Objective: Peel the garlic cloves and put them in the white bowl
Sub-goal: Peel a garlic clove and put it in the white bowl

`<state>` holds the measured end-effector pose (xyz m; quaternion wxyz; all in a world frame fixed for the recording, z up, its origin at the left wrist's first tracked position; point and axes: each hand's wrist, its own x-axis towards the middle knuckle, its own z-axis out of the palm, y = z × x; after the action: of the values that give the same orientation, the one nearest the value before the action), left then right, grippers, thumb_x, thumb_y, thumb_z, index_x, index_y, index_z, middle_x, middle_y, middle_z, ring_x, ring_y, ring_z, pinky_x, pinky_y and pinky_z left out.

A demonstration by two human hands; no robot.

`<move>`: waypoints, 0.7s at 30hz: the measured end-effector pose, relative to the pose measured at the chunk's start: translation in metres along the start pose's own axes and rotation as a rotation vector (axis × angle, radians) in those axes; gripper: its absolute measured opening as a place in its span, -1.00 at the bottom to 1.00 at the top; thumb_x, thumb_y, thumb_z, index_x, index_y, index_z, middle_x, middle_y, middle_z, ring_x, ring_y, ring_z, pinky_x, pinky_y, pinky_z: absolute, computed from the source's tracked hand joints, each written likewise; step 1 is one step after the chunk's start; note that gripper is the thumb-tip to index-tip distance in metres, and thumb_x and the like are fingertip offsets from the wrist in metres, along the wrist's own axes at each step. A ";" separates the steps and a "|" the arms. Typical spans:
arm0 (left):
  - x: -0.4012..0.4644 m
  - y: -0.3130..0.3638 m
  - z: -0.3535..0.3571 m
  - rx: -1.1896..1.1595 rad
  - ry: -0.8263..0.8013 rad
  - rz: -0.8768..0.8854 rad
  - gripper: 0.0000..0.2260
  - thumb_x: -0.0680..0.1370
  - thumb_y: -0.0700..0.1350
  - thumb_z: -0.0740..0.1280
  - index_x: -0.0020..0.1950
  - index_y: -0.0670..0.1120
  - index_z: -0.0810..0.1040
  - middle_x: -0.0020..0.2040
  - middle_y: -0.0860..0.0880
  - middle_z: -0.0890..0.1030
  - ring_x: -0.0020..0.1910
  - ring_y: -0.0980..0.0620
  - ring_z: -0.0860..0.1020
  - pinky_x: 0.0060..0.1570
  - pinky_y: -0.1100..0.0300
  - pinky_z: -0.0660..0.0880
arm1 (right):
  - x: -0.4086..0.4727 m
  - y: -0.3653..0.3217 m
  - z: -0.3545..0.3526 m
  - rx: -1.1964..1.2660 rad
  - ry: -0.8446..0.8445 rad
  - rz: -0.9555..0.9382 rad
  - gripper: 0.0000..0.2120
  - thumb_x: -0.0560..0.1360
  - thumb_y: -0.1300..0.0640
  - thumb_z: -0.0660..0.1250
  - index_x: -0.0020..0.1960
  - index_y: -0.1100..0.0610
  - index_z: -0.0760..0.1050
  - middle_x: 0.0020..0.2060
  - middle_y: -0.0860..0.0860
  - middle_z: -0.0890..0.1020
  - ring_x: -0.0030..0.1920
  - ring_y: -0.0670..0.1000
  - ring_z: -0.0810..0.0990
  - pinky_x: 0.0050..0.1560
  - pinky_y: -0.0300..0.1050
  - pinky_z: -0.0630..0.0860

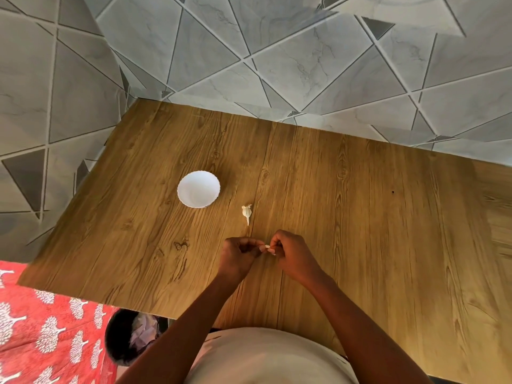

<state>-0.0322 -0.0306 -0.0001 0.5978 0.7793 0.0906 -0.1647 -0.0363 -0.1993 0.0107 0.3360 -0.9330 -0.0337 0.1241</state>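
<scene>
A small white garlic clove (267, 246) is pinched between the fingertips of my left hand (240, 254) and my right hand (291, 252), just above the wooden table (360, 217). Most of the clove is hidden by my fingers. Another piece of garlic with a thin papery stem (246, 212) lies on the table a little beyond my hands. The white bowl (198, 189) with a scalloped rim stands farther back and to the left, and I see nothing inside it.
Below the table's near left edge stands a dark bin (130, 338) with crumpled paper inside. A red patterned cloth (41, 333) lies at the lower left. Grey tiled walls (249, 51) border the table at the back and left.
</scene>
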 end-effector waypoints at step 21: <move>-0.002 0.002 0.003 0.006 0.033 0.001 -0.92 0.49 -0.21 0.54 -0.04 -0.09 0.75 -0.14 0.07 0.75 -0.10 0.14 0.71 0.01 0.18 0.63 | -0.002 -0.001 -0.004 -0.155 0.062 -0.046 -0.91 0.48 0.19 0.45 -0.12 0.06 0.56 -0.24 -0.09 0.55 -0.26 -0.11 0.52 -0.20 -0.14 0.55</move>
<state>-0.0335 -0.0337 0.0018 0.5938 0.7839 0.0997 -0.1518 -0.0370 -0.2016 0.0147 0.2663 -0.9586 -0.0543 0.0846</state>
